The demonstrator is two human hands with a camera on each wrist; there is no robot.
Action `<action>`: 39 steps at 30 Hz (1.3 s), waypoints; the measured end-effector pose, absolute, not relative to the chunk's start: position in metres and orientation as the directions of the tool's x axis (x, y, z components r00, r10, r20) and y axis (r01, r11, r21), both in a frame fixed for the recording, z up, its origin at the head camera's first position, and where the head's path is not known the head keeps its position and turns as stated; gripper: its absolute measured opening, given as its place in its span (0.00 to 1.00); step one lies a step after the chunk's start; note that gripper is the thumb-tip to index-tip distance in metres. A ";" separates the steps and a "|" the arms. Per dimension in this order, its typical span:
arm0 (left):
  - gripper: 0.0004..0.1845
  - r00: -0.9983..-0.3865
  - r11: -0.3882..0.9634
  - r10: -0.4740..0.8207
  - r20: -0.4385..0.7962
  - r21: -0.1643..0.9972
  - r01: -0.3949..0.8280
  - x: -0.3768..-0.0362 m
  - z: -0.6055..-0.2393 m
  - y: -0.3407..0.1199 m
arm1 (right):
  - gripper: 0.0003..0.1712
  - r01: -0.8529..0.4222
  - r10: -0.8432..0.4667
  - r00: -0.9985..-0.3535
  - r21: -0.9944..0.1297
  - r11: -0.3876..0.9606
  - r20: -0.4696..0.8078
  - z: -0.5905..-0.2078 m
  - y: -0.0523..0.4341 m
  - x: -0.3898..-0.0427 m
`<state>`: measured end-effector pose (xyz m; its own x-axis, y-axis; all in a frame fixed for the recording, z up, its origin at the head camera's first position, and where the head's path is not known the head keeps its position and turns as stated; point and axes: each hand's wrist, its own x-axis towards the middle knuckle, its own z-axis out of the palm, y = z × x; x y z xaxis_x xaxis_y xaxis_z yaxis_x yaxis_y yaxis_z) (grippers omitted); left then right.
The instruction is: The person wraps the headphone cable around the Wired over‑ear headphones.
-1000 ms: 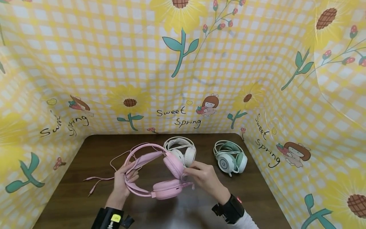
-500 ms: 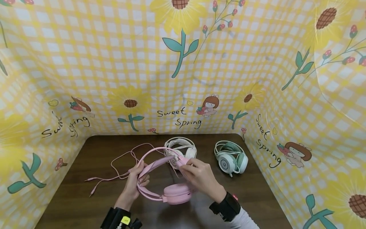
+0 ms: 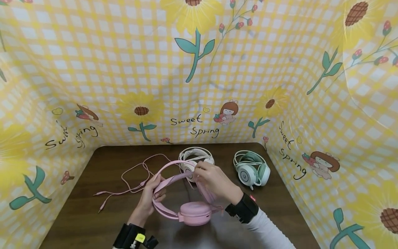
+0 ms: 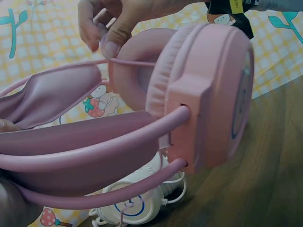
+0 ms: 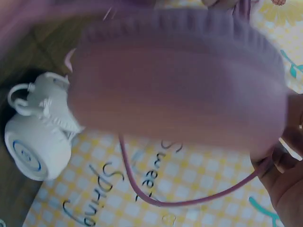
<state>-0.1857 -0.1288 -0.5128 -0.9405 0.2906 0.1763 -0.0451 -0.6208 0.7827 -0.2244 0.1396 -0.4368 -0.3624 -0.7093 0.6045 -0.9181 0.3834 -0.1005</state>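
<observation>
Pink headphones (image 3: 195, 213) are held up over the table, their ear cups toward the right. My left hand (image 3: 149, 199) grips the headband at its left bend. At the upper ear cup, my right hand (image 3: 215, 178) curls its fingers by the headband's end and covers part of that cup. In the left wrist view, the right hand's thumb and fingers (image 4: 113, 40) pinch at the cup's edge beside a thin pink rod or cord. A thin pink cord (image 5: 161, 204) loops toward the right hand (image 5: 284, 179) in the right wrist view, below a blurred ear cup (image 5: 180, 90).
White headphones (image 3: 196, 152) stand behind the pink pair, partly covered by it. White-and-green headphones (image 3: 252, 169) sit at the table's right. A pink cable (image 3: 124, 180) with two plugs trails left across the brown table (image 3: 77, 221). Yellow checked cloth (image 3: 149, 69) encloses the back and sides.
Both hands and the pink headphones have shifted right. My right hand has moved from the ear cups' outer side up to the upper cup's headband end. The other headphones have stayed put.
</observation>
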 end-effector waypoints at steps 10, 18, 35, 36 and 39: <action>0.27 -0.878 -0.788 0.367 0.306 0.604 -0.119 -0.187 -0.517 -0.139 | 0.11 -0.880 -0.583 -0.462 -0.263 0.397 0.668 -0.450 0.157 -0.246; 0.30 -0.857 -0.866 0.376 0.353 0.464 -0.189 -0.188 -0.515 -0.144 | 0.04 -0.861 -0.488 -0.502 -0.361 0.358 0.714 -0.457 0.173 -0.258; 0.32 -0.808 -0.904 0.412 0.422 0.299 -0.305 -0.192 -0.503 -0.133 | 0.10 -0.793 -0.288 -0.609 -0.553 0.256 0.740 -0.430 0.159 -0.240; 0.32 -0.812 -0.908 0.407 0.418 0.282 -0.310 -0.192 -0.501 -0.133 | 0.09 -0.791 -0.295 -0.612 -0.559 0.249 0.734 -0.431 0.160 -0.241; 0.31 -0.819 -0.915 0.396 0.416 0.254 -0.313 -0.195 -0.496 -0.133 | 0.09 -0.797 -0.341 -0.602 -0.568 0.204 0.723 -0.435 0.162 -0.244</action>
<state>-0.1949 -0.1335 -0.4959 -0.8187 0.3961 0.4157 -0.3135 -0.9149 0.2543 -0.2445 0.1621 -0.4348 -0.6016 -0.3405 0.7225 -0.7974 0.2039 -0.5679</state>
